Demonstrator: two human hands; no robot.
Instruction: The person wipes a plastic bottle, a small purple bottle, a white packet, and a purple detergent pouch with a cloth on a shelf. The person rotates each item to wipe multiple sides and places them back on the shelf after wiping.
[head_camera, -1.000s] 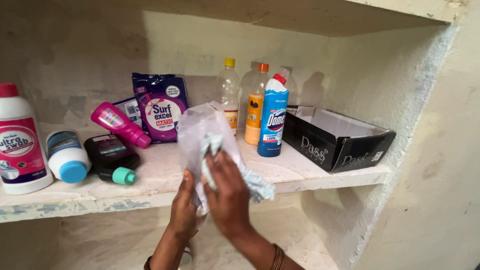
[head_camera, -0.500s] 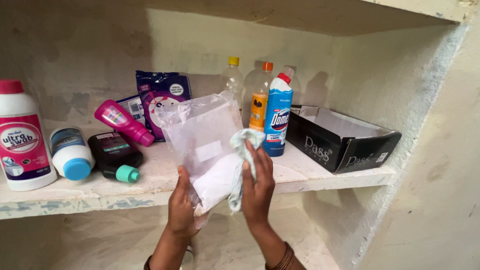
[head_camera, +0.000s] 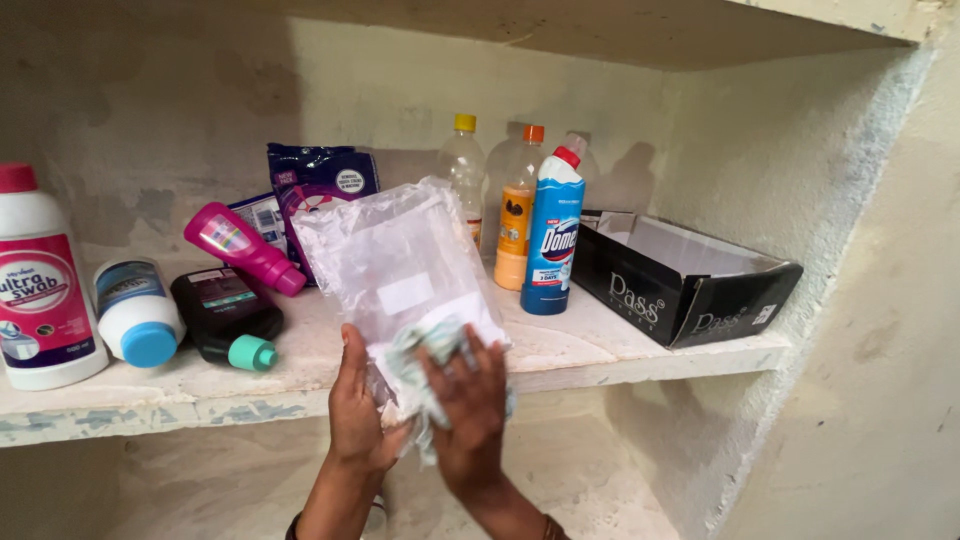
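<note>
Before a rough plaster shelf (head_camera: 620, 350), both hands grip a crinkly clear pouch (head_camera: 395, 265).

Clear plastic pouch (head_camera: 395, 270) with a white label patch sits dead centre. At ten o'clock, a purple detergent packet (head_camera: 320, 185) leans on the wall. At three o'clock lies an open black cardboard box (head_camera: 680, 295), white inside.

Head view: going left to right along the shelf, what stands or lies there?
White bottle with red cap → white jar with blue lid → black bottle with green cap → blue bottle with red cap → open black box.
</note>
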